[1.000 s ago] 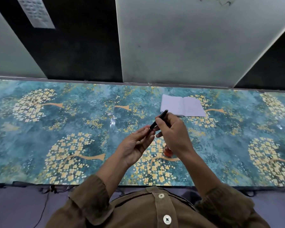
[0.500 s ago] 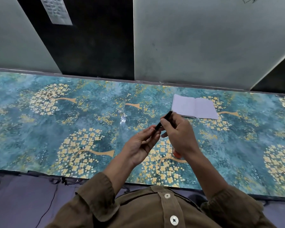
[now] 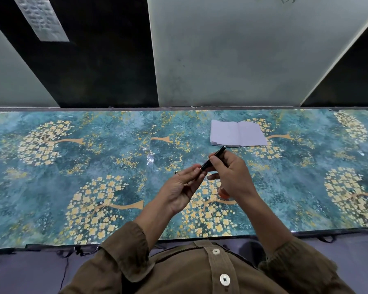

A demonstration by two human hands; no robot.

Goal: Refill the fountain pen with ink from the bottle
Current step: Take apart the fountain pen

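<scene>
You hold a slim black fountain pen (image 3: 213, 158) above a glossy teal table (image 3: 51, 187) printed with clusters of yellow blossoms and tan trunks. Your right hand (image 3: 232, 177) grips the pen's glossy cylindrical barrel, thumb and curled fingers clamped round its lower half, so that the pen tilts up and away toward the far right, its blunt end showing a thin bright ring. Your left hand (image 3: 183, 187) lies palm up just beside it, fingers gently bent and close together, their tips meeting the pen's near end; whether they pinch a part of it or only touch it cannot be told, since the contact is small and partly hidden. Below your right hand, mostly covered by it, a small rounded orange-red object (image 3: 223, 193) stands on the table; it may be the ink bottle, though too little shows to be sure. Farther back lies an open notebook (image 3: 237, 133) with plain white pages, flat and slightly fanned at its left edge. Your rolled cuffs belong to a brown corduroy shirt (image 3: 200, 272) with pale round buttons.
</scene>
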